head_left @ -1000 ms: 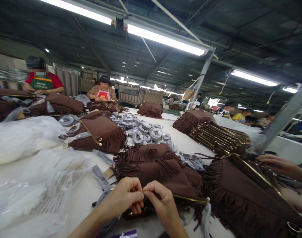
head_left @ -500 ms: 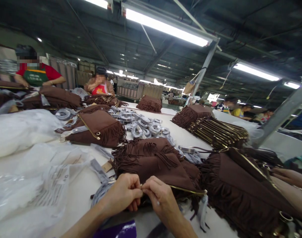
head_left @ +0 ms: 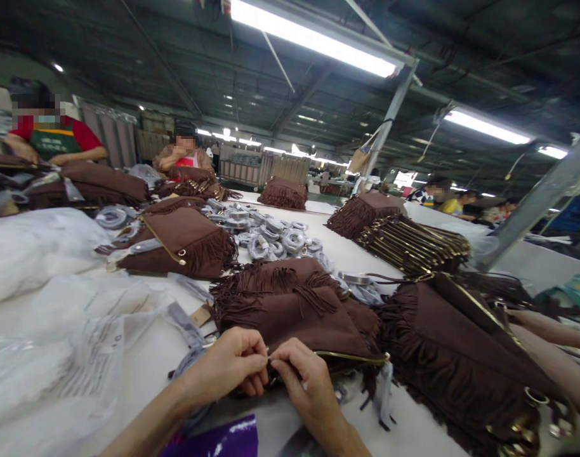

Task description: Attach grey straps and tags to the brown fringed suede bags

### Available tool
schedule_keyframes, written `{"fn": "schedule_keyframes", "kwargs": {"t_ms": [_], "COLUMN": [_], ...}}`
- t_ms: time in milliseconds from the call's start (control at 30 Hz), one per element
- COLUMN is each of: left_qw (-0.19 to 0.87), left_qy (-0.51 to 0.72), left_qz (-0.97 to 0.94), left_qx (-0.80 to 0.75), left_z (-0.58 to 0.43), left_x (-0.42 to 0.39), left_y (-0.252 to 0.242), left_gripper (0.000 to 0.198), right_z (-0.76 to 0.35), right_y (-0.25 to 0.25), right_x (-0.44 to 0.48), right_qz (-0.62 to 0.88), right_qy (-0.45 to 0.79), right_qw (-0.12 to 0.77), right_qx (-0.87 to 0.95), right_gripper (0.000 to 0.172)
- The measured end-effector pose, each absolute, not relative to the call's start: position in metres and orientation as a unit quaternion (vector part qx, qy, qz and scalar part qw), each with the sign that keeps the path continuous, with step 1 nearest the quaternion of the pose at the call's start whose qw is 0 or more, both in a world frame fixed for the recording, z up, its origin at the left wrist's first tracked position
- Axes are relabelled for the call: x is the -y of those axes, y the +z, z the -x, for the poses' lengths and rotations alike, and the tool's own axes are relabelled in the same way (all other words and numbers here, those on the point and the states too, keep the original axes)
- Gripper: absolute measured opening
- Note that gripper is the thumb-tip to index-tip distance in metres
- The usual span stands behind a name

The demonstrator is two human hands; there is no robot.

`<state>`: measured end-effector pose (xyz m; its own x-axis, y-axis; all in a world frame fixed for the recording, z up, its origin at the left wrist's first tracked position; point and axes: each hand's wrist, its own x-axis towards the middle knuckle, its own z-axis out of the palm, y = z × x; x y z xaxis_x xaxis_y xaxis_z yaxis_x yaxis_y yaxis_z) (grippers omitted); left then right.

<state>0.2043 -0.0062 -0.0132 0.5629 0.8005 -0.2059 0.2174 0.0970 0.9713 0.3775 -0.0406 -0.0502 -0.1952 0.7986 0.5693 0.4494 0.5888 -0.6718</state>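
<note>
My left hand (head_left: 233, 365) and my right hand (head_left: 299, 377) meet fingertip to fingertip at the near edge of a brown fringed bag (head_left: 299, 317) lying on the white table (head_left: 142, 374). Both hands pinch a small piece at the bag's gold-trimmed opening (head_left: 351, 357); the piece itself is too small to make out. A grey strap (head_left: 188, 330) runs under my left hand. The bag's fringe spreads away from me across its top.
More brown fringed bags lie around: one at left centre (head_left: 180, 244), a large one at right (head_left: 466, 355), stacks further back (head_left: 414, 244). Grey coiled straps (head_left: 266, 238) litter the middle. Clear plastic bags (head_left: 66, 355) cover the left. Another person's arm (head_left: 551, 346) rests at right; workers sit behind.
My hands have stayed pinched together at the bag's edge. The view shifted slightly, and the other person's arm at right has come further in beside the large bag.
</note>
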Motion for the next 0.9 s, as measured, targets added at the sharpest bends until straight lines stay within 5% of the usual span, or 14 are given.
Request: {"fn": "schedule_keyframes", "kwargs": {"t_ms": [900], "left_qw": [0.440], "left_qy": [0.187], "left_qz": [-0.763], "left_qx": [-0.435], "left_z": [-0.203], "left_x": [0.011], "left_y": [0.000], "left_gripper": [0.011], "right_z": [-0.379], "right_y": [-0.057], "right_x": [0.040], "right_qz": [0.397], "right_qy": [0.151], "right_qw": [0.432], "right_qx": [0.796], "right_gripper": [0.019]}}
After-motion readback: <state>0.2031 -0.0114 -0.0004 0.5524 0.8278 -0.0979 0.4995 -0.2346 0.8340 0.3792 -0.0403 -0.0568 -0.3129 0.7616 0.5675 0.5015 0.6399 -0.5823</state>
